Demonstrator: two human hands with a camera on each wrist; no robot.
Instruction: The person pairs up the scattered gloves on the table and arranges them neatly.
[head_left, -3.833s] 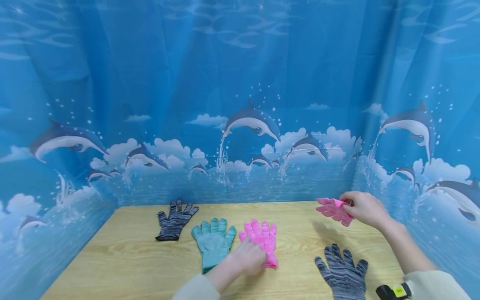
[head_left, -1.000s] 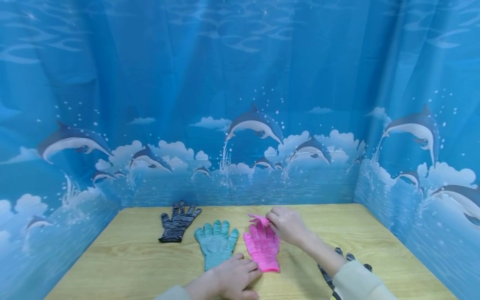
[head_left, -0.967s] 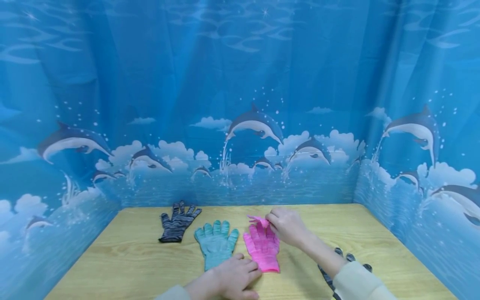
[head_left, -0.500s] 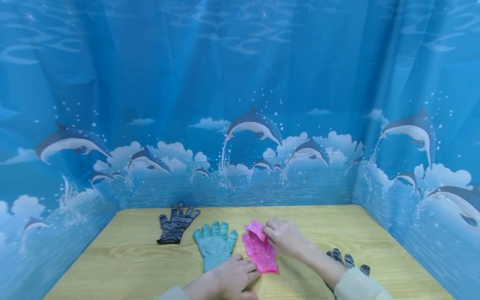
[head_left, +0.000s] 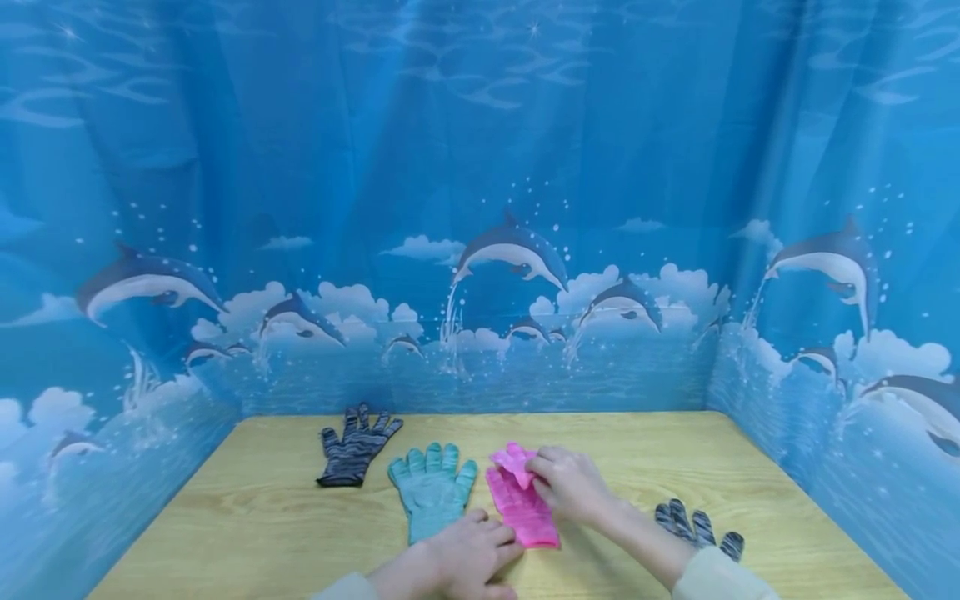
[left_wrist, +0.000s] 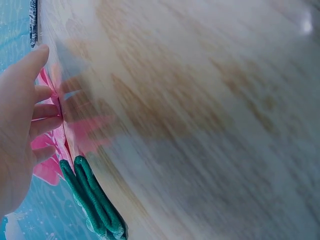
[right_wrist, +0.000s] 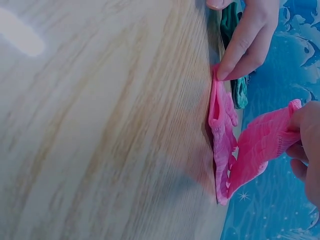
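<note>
One pink knit glove (head_left: 528,518) lies flat, fingers pointing away, mid-table. My left hand (head_left: 471,552) rests by its cuff, fingertips touching the cuff's left corner, fingers loosely extended. Above it, my right hand (head_left: 573,485) pinches a second pink glove (head_left: 513,460). In the right wrist view this held glove (right_wrist: 265,142) is gripped near its cuff and slants down, its finger end meeting the finger end of the lying glove (right_wrist: 220,145). Just left lies a green glove (head_left: 431,492), its cuff partly behind my left hand. The left wrist view shows two layered green cuffs (left_wrist: 97,195).
A dark grey striped glove (head_left: 351,454) lies at the back left. Another grey striped glove (head_left: 693,525) is at the right, partly covered by my right sleeve (head_left: 720,575). Blue dolphin-print curtains (head_left: 480,358) border the wooden table (head_left: 247,517).
My right hand carried the second pink glove from the right to over the lying one, then lowered it slightly towards me. My left hand moved back from the lying glove's palm to its cuff.
</note>
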